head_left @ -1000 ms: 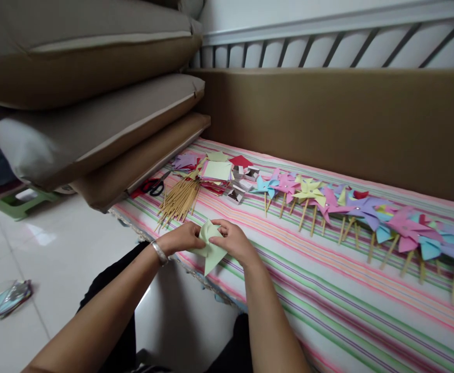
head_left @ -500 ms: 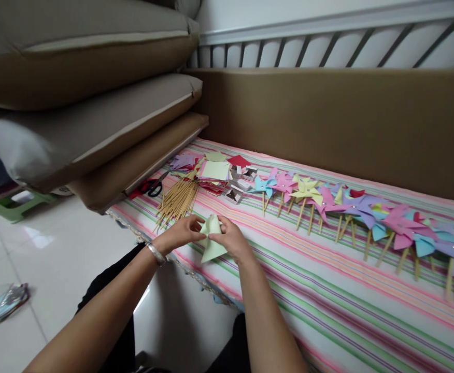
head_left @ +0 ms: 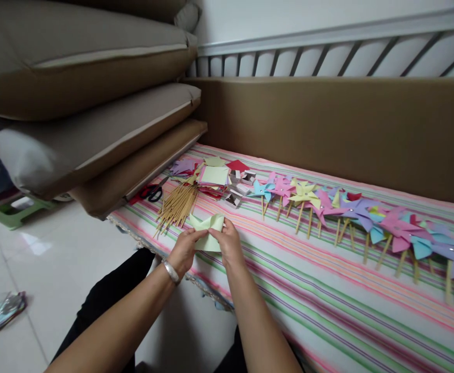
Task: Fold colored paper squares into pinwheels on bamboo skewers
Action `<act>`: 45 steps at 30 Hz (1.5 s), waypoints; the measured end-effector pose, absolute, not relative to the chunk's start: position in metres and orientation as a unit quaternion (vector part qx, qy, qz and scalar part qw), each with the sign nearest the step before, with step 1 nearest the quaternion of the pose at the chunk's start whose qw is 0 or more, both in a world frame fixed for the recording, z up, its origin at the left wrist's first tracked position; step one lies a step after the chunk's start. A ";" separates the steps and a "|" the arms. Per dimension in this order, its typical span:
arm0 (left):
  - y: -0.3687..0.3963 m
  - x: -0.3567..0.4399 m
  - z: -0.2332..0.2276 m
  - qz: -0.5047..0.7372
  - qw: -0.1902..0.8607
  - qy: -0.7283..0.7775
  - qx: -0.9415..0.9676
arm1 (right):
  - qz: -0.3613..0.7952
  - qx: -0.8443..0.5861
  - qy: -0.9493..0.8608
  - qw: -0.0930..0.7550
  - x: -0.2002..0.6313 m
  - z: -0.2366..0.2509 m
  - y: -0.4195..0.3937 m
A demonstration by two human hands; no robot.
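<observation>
Both hands hold one pale green paper piece point(head_left: 209, 231), partly folded, just above the striped cloth point(head_left: 328, 290) near its front edge. My left hand point(head_left: 184, 251), with a metal bangle at the wrist, pinches the paper's left side. My right hand point(head_left: 230, 242) pinches its right side, fingertips meeting the left hand's at the middle. Just beyond the paper lies a bundle of thin wooden sticks point(head_left: 177, 203).
A stack of coloured paper squares point(head_left: 213, 177), small boxes point(head_left: 235, 194) and black-handled scissors point(head_left: 153, 190) lie past the sticks. A row of finished paper pinwheels point(head_left: 351, 212) runs to the right. Stacked brown cushions point(head_left: 87, 124) overhang the left. Scraps point(head_left: 1, 313) lie on the floor tiles.
The hands turned the green paper: its long point, which hung down before, is now up and the piece sits flatter between the fingers. The hands stayed in the same spot.
</observation>
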State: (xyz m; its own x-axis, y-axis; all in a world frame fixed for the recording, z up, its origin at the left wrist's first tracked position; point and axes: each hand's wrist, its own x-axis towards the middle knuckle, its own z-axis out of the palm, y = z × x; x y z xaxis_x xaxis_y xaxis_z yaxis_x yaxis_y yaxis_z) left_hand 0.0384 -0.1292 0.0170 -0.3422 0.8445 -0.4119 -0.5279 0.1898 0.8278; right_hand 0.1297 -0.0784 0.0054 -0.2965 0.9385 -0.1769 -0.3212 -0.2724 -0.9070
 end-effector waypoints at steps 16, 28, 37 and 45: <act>-0.120 -0.002 0.035 0.635 0.502 0.580 0.095 | 0.450 -0.356 -0.654 0.493 0.149 0.013 -0.071; -0.088 -0.016 0.042 0.613 0.514 0.581 0.150 | 0.295 -0.328 -0.760 0.477 0.143 0.009 -0.066; -0.046 -0.038 0.034 0.615 0.565 0.524 0.165 | 0.238 -0.374 -0.749 0.492 0.135 -0.001 -0.039; -0.031 -0.066 0.022 0.635 0.599 0.468 0.139 | 0.231 -0.408 -0.744 0.476 0.110 0.015 -0.027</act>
State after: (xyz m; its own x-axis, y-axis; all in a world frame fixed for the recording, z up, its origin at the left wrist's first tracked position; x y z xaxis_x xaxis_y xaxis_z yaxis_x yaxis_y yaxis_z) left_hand -0.0658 -0.0311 0.0220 -0.2436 0.8911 -0.3829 -0.6303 0.1546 0.7608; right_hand 0.1105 -0.0270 0.0149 -0.2141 0.8269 0.5200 0.3863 0.5607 -0.7324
